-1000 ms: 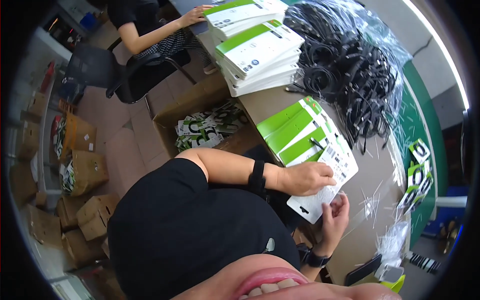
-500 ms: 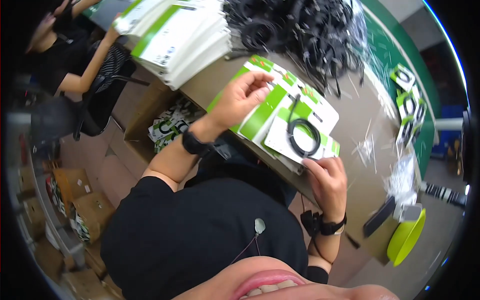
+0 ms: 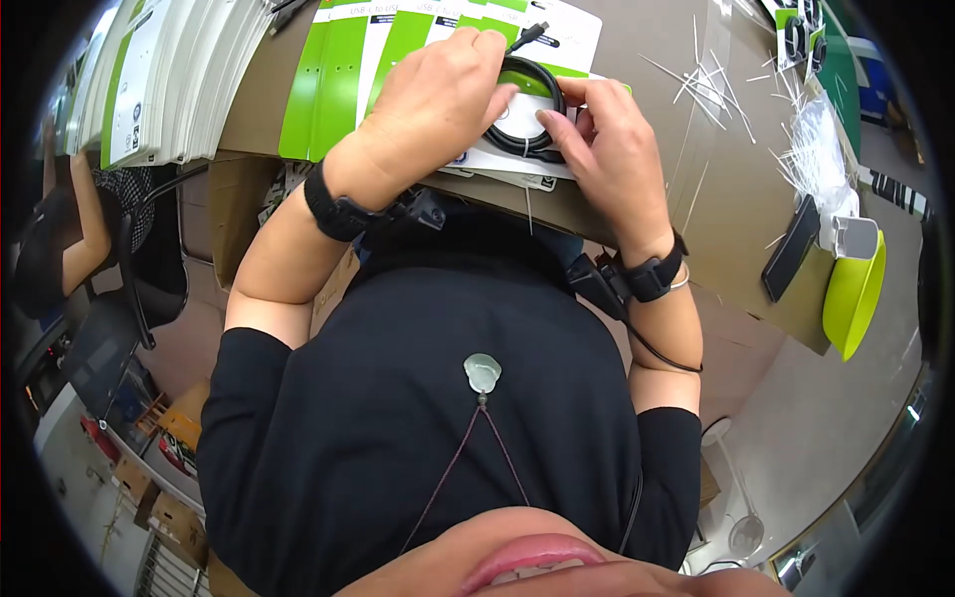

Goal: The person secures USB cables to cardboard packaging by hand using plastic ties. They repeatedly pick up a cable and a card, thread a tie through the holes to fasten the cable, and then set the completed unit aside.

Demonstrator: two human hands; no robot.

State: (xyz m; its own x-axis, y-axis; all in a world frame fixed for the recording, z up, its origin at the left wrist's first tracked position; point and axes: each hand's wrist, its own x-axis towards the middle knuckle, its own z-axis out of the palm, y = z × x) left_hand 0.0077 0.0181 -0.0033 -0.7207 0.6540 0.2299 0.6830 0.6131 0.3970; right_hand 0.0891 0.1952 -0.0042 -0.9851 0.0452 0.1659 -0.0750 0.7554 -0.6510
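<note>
A coiled black cable [image 3: 512, 142] with a connector end [image 3: 529, 37] lies over the green-and-white packaging cards [image 3: 348, 75] at the table edge. A thin white tie crosses the lower part of the coil. My left hand [image 3: 433, 99] is closed at the coil's left side, its fingers curled and its thumb reaching over the ring. It hides that stretch of cable. At the right side, my right hand [image 3: 612, 144] grips the coil between thumb and bent fingers. A green-and-white card shows through the middle of the ring.
A tall stack of cards [image 3: 189, 85] stands at the left. Loose white ties [image 3: 711, 90] lie on the table [image 3: 686, 164] at right, near a clear bag of ties [image 3: 821, 149], a dark phone [image 3: 791, 249] and a yellow-green bowl [image 3: 854, 298]. Another person's arm [image 3: 88, 214] shows at far left.
My view has turned, shifting the table upward. My left hand, earlier raised and apart from the coil, is now at its left side. My right hand has moved from its lower end to its right side.
</note>
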